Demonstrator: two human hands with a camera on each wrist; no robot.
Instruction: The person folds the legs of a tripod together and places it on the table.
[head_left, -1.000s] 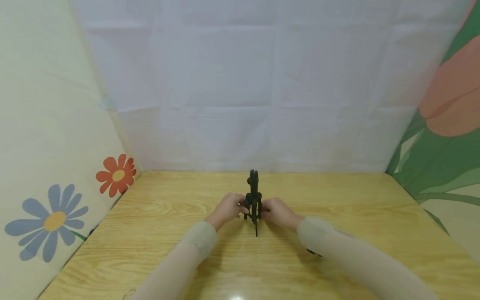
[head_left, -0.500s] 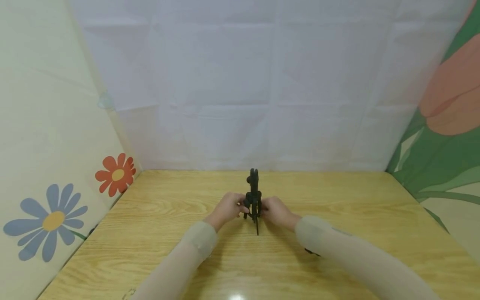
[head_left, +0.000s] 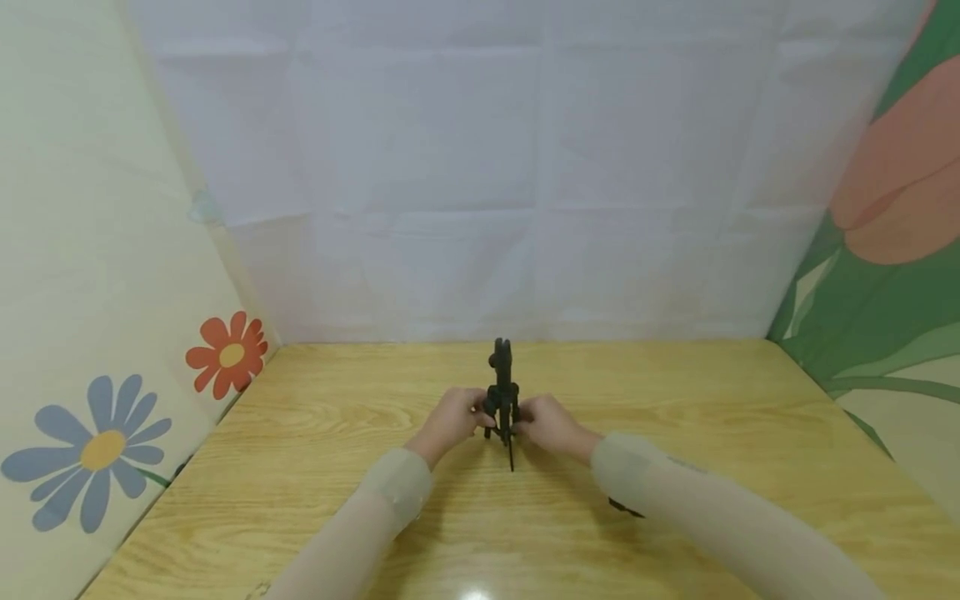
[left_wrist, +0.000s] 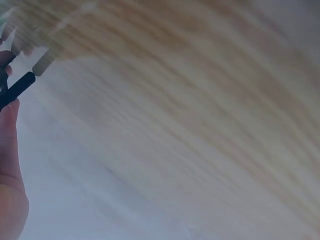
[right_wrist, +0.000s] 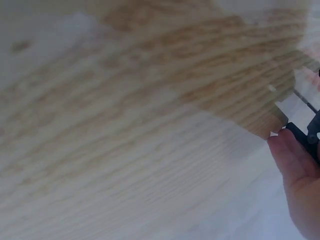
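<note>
Black upright jointed stand with narrow legs (head_left: 503, 392) stands at the middle of a yellow wood-grained table (head_left: 675, 400), between the person's two bare hands; its upper part rises above them, and a thin dark rod (head_left: 512, 454) points from its base toward the viewer. Nearest in the head view are two long pale beige sleeves, the left one (head_left: 341, 525) and the right one (head_left: 720, 517), reaching in from the bottom edge. A small dark object (head_left: 626, 507) shows beside the right sleeve, mostly hidden by it, so its shape cannot be told. Farther along, the left hand (head_left: 455, 417) pinches a black leg of the stand between thumb and fingers. Opposite, the right hand (head_left: 550, 423) pinches the stand's other side, its fingers lying along a black leg in the right wrist view. Along the left edge of the table runs a cream wall covering with a blue-petalled flower (head_left: 102, 450) and, beyond it, a smaller red flower (head_left: 231, 356). Large green leaves (head_left: 892, 317) and a coral-pink bloom (head_left: 907, 183) cover the right side. Behind the table's far edge hangs a creased white sheet (head_left: 420, 167).
</note>
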